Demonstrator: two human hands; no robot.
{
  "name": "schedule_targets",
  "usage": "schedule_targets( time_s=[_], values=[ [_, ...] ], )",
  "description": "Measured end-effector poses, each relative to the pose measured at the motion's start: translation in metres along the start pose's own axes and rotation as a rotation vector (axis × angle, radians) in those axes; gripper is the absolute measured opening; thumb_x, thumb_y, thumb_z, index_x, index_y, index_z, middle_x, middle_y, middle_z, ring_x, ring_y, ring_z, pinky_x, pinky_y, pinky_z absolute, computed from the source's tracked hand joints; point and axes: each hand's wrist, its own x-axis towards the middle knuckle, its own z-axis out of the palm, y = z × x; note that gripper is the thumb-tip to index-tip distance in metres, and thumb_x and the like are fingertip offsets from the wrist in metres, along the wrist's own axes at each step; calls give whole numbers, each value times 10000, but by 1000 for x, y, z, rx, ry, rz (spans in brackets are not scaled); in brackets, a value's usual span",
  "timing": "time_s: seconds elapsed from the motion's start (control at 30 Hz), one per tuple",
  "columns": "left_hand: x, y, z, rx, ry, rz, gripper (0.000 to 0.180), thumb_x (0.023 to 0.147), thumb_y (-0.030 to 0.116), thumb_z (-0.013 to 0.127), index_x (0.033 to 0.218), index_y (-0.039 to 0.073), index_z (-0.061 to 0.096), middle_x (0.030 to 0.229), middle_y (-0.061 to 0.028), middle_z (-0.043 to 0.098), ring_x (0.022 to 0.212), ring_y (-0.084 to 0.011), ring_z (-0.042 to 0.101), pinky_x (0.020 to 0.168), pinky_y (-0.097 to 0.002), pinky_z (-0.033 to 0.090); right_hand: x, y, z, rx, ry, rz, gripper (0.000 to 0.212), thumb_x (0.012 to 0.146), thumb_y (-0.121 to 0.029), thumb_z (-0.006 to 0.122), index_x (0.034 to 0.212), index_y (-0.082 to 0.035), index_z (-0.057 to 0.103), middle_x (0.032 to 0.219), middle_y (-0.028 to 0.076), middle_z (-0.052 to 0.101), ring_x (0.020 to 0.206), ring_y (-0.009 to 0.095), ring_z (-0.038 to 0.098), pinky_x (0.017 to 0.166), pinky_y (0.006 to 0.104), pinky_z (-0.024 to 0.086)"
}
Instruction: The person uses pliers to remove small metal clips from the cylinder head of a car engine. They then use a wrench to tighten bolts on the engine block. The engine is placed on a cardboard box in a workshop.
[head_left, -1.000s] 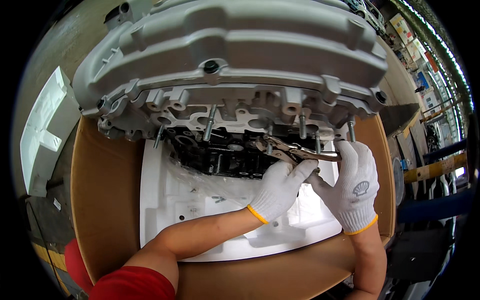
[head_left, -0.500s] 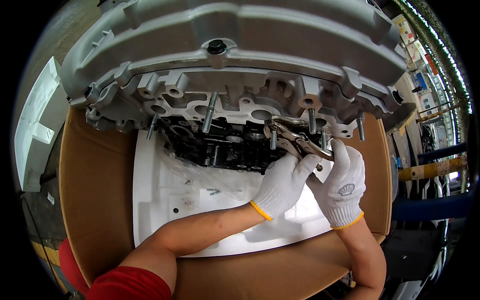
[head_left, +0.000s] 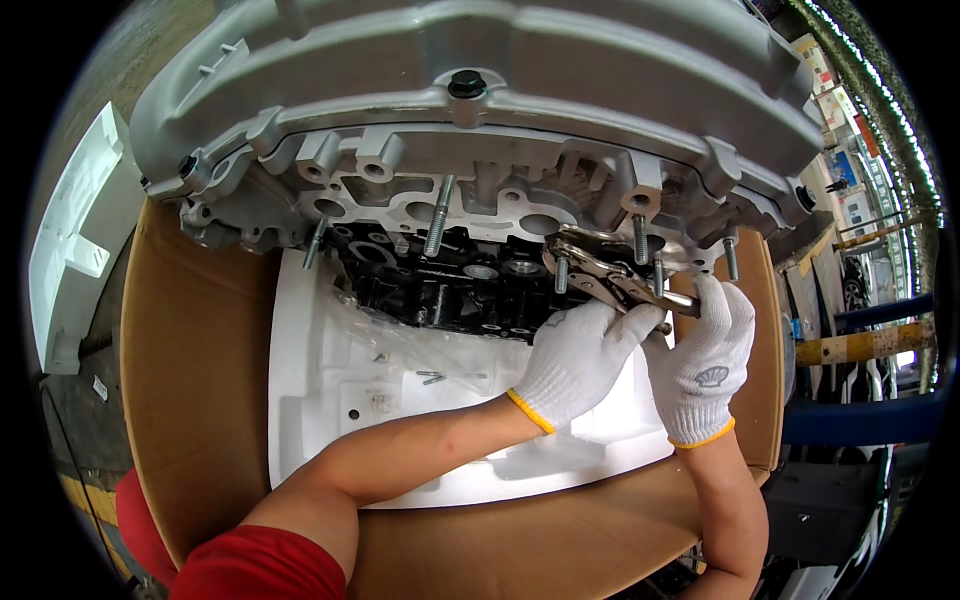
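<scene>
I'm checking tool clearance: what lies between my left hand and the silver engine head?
In the head view: metal pliers, a threaded stud and part of the black engine block.

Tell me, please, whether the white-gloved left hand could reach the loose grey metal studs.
Probably yes: the studs lie near the left hand, though it grips silver metal pliers and clear plastic film may interfere.
</scene>
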Motion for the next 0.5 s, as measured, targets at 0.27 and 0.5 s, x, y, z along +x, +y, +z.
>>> schedule_targets(
  time_s=[0.27, 0.5],
  values=[
    [6, 13, -15, 127, -98, 1, 592, 1071, 576, 642, 881, 34, 787, 769, -183, 715, 775, -397, 729, 725, -479, 561, 4, 5, -4, -31, -8, -48, 919, 649, -41, 922, 1481, -79, 533, 1193, 170, 639, 1068, 405, 634, 927, 529, 495],
    [5, 18, -20, 191, -134, -21, 519, 1081, 537, 645, 931, 64, 797, 778, -165, 723, 749, -381, 727, 681, -460, 562, 15, -4, -17, -111, -241, 89, 669, 679, -199, 939, 1251, -90, 611, 1017, 135, 627, 906, 369, 683, 755, 496, 529]
  ],
)
